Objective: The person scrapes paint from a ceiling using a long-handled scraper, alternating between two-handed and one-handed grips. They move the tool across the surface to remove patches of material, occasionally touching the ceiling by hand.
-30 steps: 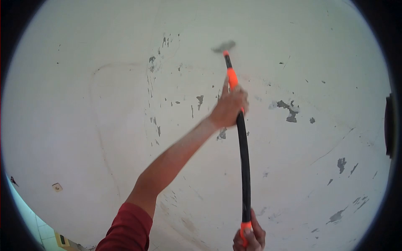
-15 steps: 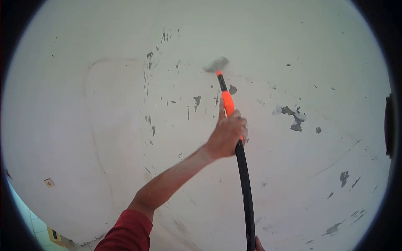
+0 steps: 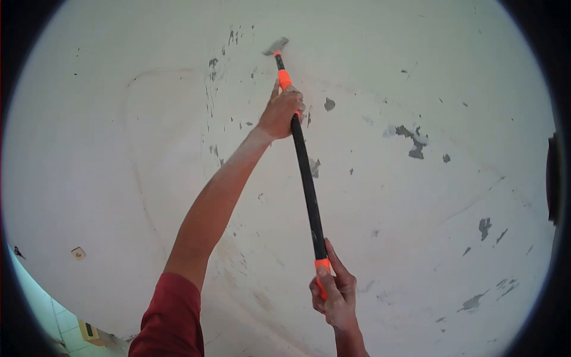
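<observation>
A long-handled wall scraper [image 3: 307, 184] with a black shaft and orange grips reaches up across the wall [image 3: 404, 268]. Its wide grey blade [image 3: 277, 46] is against the upper wall. My left hand [image 3: 282, 114] wraps round the shaft just below the upper orange grip, its index finger stretched along it. Lower down, my right hand [image 3: 336, 294] closes on the orange grip at the handle's end, thumb on top. Pale dust coats the left fingers and forearm. Grey patches of bare surface [image 3: 414, 141] show where the coating is gone.
A wall socket [image 3: 78, 253] sits low on the left. In the lower left corner, a yellow object [image 3: 90, 333] stands by pale floor tiles [image 3: 66, 321]. A dark object [image 3: 553, 178] juts in at the right edge.
The scraper and my left hand have moved up and left along the wall. My right hand has risen into view at the handle's lower end. A grey patch shows beside the shaft.
</observation>
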Tool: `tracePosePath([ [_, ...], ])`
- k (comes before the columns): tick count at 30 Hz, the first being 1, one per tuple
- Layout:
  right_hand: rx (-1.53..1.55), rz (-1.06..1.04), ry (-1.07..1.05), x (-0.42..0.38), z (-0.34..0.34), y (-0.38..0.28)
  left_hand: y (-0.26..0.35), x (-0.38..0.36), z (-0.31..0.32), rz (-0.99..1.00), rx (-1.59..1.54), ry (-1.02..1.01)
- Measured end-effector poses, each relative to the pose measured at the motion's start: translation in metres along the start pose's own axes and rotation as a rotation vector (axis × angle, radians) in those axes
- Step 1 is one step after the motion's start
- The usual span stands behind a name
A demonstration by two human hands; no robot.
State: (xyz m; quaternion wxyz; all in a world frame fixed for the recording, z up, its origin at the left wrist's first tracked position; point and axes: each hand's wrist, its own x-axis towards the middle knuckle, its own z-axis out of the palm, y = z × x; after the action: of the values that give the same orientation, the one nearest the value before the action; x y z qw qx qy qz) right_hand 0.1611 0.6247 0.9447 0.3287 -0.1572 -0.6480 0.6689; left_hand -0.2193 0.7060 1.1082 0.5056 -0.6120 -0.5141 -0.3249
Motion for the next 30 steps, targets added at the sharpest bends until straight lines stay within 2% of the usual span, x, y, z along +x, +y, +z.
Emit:
tracePosePath([
  [2, -0.018, 0.056, 0.048, -0.031, -0.015, 0.014, 0.027, -0.018, 0.014, 0.012, 0.051, -0.004],
  [3, -0.047, 0.098, 0.090, -0.049, -0.025, 0.021, 0.036, -0.034, 0.039, -0.041, -0.096, -0.061],
  [5, -0.002, 0.189, 0.146, -0.091, -0.034, 0.022, 0.100, -0.050, 0.019, 0.001, -0.063, 0.008],
  [7, -0.072, 0.099, 0.120, -0.126, -0.056, 0.038, 0.144, -0.065, 0.012, -0.033, -0.144, 0.008],
  [11, -0.020, 0.200, 0.191, -0.164, -0.068, 0.027, 0.183, -0.078, 0.005, -0.099, -0.248, -0.075],
  [13, -0.006, 0.225, 0.206, -0.159, -0.066, 0.025, 0.177, -0.078, 0.006, -0.121, -0.283, -0.125],
  [16, -0.020, 0.209, 0.183, -0.139, -0.061, 0.017, 0.149, -0.072, 0.008, -0.104, -0.247, -0.057],
  [19, -0.143, 0.052, 0.071, -0.104, -0.053, 0.015, 0.106, -0.069, 0.012, -0.111, -0.210, -0.053],
  [20, -0.214, 0.010, 0.038, -0.089, -0.050, 0.011, 0.088, -0.068, 0.017, -0.098, -0.181, 0.023],
  [21, -0.182, 0.123, 0.063, -0.072, -0.034, -0.002, 0.068, -0.069, 0.021, -0.085, -0.153, 0.098],
  [22, -0.150, 0.236, 0.086, -0.058, -0.017, -0.015, 0.043, -0.068, 0.020, -0.067, -0.133, 0.089],
  [23, -0.149, 0.242, 0.081, -0.046, -0.006, -0.013, 0.021, -0.068, 0.015, -0.051, -0.111, 0.083],
  [25, -0.174, 0.057, -0.041, -0.020, 0.013, 0.002, -0.012, -0.067, -0.003, -0.070, -0.079, 0.035],
  [29, -0.085, 0.099, -0.063, -0.041, 0.044, -0.004, -0.012, -0.077, -0.019, -0.062, -0.108, -0.039],
  [30, -0.041, 0.150, -0.015, -0.057, 0.044, -0.002, -0.002, -0.084, -0.009, -0.022, -0.184, 0.090],
])
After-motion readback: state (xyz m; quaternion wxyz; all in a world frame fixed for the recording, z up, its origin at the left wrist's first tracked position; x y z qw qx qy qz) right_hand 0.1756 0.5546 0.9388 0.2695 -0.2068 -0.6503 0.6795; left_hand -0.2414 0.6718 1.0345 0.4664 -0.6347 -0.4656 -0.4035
